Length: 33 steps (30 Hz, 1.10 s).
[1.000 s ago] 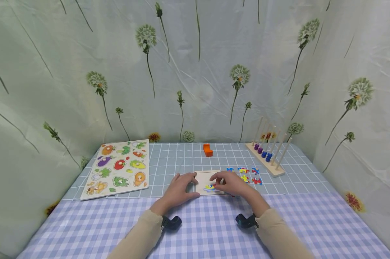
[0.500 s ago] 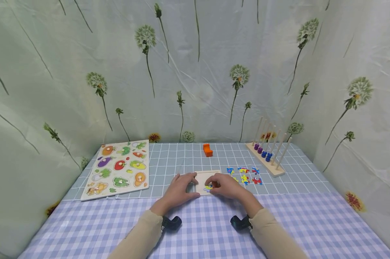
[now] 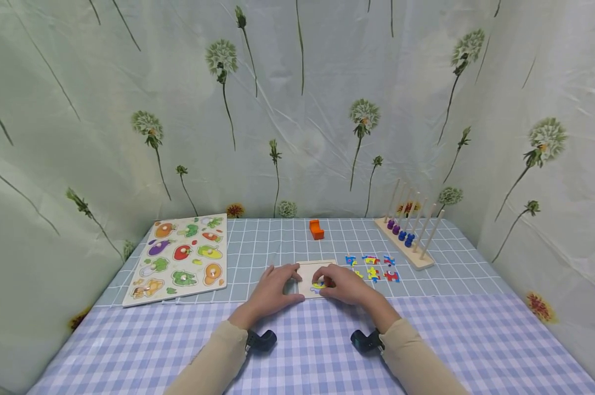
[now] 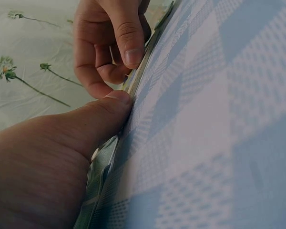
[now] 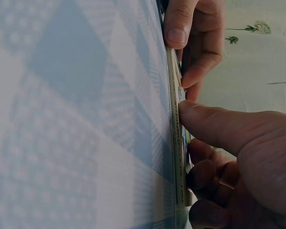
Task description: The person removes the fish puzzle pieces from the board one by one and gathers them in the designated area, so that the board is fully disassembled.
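Note:
A shallow wooden puzzle tray lies in front of me on the grey grid cloth. My left hand holds its left side, thumb at the near corner and fingers farther up the edge. My right hand is over the tray's right half, thumb and fingertips pinching a jigsaw piece low on the board. Yellow and blue printed pieces show beside those fingertips. The right wrist view catches a blue-and-yellow edge between right thumb and fingers, just above the tray rim. The right hand hides most of the piece.
Several loose jigsaw pieces lie right of the tray. A wooden vegetable puzzle board stands at left, an orange toy chair behind. A peg rack with purple and blue bears is at back right.
My right hand has shifted left and settled lower over the tray, uncovering loose pieces to its right. My left hand stays at the tray's left side.

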Motion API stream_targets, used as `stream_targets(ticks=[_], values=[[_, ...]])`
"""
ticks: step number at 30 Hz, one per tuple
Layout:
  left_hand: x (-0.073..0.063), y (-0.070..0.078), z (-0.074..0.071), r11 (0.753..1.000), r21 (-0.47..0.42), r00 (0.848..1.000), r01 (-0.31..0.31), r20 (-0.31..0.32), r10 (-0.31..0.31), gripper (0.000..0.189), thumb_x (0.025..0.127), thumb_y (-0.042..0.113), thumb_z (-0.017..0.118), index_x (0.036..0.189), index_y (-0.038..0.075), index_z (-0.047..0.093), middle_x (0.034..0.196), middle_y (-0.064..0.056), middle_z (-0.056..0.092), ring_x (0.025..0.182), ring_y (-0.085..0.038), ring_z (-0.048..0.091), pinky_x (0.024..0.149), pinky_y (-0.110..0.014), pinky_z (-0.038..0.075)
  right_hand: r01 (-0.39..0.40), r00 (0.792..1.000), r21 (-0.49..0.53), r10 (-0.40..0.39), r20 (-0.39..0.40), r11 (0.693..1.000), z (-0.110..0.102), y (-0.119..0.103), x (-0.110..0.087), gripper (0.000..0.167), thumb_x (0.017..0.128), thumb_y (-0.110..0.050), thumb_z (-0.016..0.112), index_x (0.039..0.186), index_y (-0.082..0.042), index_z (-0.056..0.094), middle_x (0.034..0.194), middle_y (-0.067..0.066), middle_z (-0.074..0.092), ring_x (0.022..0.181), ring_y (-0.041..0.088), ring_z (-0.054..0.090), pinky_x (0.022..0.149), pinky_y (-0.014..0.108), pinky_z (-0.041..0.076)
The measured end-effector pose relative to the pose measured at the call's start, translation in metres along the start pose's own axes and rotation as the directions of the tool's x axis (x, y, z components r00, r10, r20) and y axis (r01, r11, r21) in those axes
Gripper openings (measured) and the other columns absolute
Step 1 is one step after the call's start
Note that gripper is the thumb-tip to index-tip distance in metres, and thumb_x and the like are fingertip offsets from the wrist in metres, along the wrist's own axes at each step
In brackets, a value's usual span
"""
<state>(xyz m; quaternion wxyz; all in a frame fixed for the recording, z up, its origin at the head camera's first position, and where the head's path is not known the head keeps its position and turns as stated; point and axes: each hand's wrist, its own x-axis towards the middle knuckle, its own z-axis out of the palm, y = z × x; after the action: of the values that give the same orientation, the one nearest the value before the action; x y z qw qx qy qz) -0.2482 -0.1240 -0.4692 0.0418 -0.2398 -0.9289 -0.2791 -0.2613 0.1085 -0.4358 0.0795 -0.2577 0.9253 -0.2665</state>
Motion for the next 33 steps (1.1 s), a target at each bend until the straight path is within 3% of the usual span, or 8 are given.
stream_targets(ticks=[14, 33], values=[[0.0005, 0.0015, -0.0009, 1.000, 0.010, 1.000, 0.007, 0.004, -0.008, 0.036, 0.086, 0.042, 0.076, 0.112, 0.018, 0.066, 0.151, -0.005, 0.052, 0.144, -0.026, 0.044, 0.123, -0.060, 0.018, -0.032, 0.999, 0.017, 0.032, 0.007, 0.999, -0.0002, -0.0025, -0.0017, 0.028, 0.089, -0.014, 0.074, 0.110, -0.028, 0.061, 0.092, 0.000, 0.055, 0.082, 0.016, 0.050, 0.071, 0.031, 0.041], [0.0011, 0.0000, -0.0004, 1.000, 0.014, 1.000, 0.007, 0.006, -0.007, 0.038, 0.086, 0.043, 0.076, 0.113, 0.019, 0.066, 0.151, -0.004, 0.052, 0.144, -0.025, 0.044, 0.124, -0.060, 0.018, -0.037, 0.999, -0.081, 0.038, 0.005, 0.996, -0.0001, -0.0092, -0.0038, 0.031, 0.091, -0.015, 0.072, 0.113, -0.029, 0.054, 0.087, -0.005, 0.057, 0.078, 0.015, 0.052, 0.073, 0.031, 0.046]])
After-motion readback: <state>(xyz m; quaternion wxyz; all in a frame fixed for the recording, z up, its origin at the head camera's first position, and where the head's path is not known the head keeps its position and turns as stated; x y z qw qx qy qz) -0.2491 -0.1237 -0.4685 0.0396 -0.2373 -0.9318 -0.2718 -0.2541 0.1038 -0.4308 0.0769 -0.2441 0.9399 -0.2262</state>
